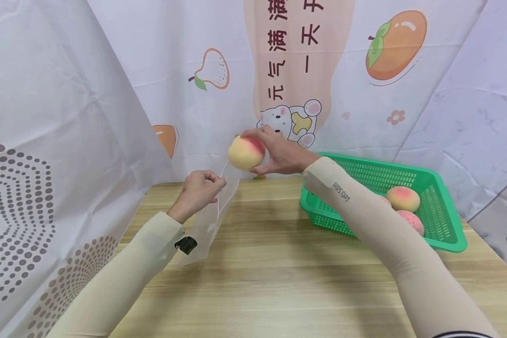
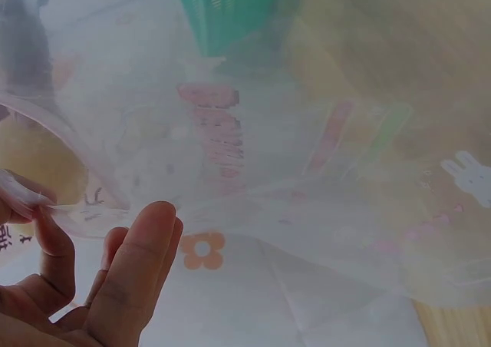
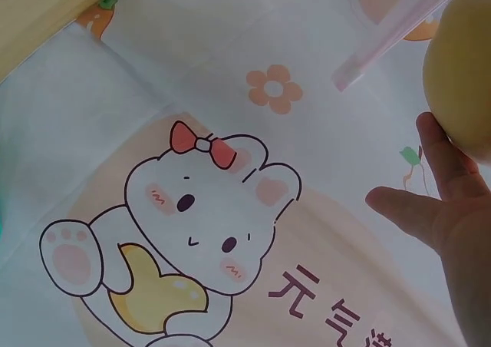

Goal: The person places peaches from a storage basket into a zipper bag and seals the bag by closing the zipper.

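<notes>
A yellow peach with a red blush (image 1: pixel 246 152) is held up in my right hand (image 1: pixel 282 152), thumb beneath it and fingers over its top. Just left of and below it, my left hand (image 1: pixel 198 192) pinches the top edge of a clear plastic zip bag (image 1: pixel 204 230), which hangs down over the table. The bag's mouth lies close under the peach. In the left wrist view the bag (image 2: pixel 337 224) shows a printed white rabbit and coloured marks. The right wrist view catches the peach (image 3: pixel 460 71) at its edge, near the bag's pinkish zip strip (image 3: pixel 406 32).
A green plastic basket (image 1: pixel 449 216) with several peaches (image 1: pixel 403 198) stands at the right of the wooden table (image 1: pixel 253 281), partly behind my right forearm. A printed curtain (image 1: pixel 219 112) hangs along the table's back edge, and white cloth (image 1: pixel 67 94) hangs on the left.
</notes>
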`<state>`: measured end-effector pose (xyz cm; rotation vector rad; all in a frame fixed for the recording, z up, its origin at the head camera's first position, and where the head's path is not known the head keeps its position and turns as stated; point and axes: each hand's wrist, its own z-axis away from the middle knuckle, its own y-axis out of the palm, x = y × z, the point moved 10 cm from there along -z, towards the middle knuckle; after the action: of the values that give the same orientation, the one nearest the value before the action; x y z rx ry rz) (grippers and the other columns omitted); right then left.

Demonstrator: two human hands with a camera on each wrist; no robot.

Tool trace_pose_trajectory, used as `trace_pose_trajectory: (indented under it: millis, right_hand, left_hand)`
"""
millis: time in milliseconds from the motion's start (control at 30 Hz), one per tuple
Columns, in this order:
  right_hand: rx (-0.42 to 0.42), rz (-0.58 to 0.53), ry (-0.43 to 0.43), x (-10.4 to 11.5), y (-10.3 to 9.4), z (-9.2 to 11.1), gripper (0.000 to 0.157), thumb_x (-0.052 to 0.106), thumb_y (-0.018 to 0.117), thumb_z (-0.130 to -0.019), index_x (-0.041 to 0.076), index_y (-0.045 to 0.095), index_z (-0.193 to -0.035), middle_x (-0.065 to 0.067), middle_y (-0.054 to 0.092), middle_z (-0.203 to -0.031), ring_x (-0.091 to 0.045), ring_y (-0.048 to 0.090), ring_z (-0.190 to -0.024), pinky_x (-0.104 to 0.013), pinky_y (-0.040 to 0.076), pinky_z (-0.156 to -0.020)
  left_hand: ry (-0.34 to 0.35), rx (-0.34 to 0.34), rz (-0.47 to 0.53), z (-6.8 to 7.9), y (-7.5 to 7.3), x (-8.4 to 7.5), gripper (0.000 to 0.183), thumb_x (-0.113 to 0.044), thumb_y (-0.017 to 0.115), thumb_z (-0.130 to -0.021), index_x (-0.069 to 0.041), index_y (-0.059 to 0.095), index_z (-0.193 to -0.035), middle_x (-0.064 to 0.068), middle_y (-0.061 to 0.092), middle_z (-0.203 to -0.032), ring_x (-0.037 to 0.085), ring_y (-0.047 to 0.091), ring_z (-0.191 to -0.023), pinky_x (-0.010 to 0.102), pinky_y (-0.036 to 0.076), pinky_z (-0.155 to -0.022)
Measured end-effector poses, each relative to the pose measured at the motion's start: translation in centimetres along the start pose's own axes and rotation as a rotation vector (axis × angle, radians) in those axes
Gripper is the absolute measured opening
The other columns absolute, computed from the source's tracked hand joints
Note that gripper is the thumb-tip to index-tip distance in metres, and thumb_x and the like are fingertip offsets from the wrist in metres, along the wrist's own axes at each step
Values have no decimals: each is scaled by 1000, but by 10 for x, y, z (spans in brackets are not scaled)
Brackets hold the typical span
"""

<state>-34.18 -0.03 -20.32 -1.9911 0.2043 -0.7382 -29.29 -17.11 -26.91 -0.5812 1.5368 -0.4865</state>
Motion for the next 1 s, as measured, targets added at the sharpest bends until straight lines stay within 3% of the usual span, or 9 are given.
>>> trace_pose_trajectory:
  millis: [367, 567, 733, 1000]
  right_hand:
    - [-2, 23, -35, 4, 3, 0, 82, 28, 85, -78, 20, 40, -147, -12, 43, -141, -26, 47, -119, -49, 48, -97]
    - [4, 39, -66, 5, 5, 0, 84, 28, 84, -78, 24, 40, -149, -13, 45, -137, -26, 46, -117, -47, 49, -94]
    - [5, 59, -81, 5, 6, 0, 86, 29, 84, -78, 25, 39, -151, -13, 47, -134, -25, 45, -116, -45, 50, -92]
    - [43, 62, 12, -1, 9, 3, 84, 26, 84, -78, 24, 40, -150, -15, 44, -133, -29, 54, -109, -48, 53, -91]
  left_hand:
    - [21, -8, 50, 0, -1, -1, 24, -21, 51, -89, -1, 64, -85, 5, 58, -83, 23, 72, -68, 31, 61, -66]
    - [22, -11, 93, 1, -2, -1, 23, -19, 47, -91, -2, 61, -85, 12, 68, -96, 20, 70, -67, 31, 61, -66]
    - [17, -17, 122, 2, -3, 1, 24, -19, 46, -92, -1, 59, -85, 18, 70, -100, 20, 70, -77, 31, 61, -66]
    - [29, -17, 140, 2, -2, 0, 25, -19, 45, -94, 2, 59, -90, 19, 68, -110, 29, 70, -96, 31, 61, -65]
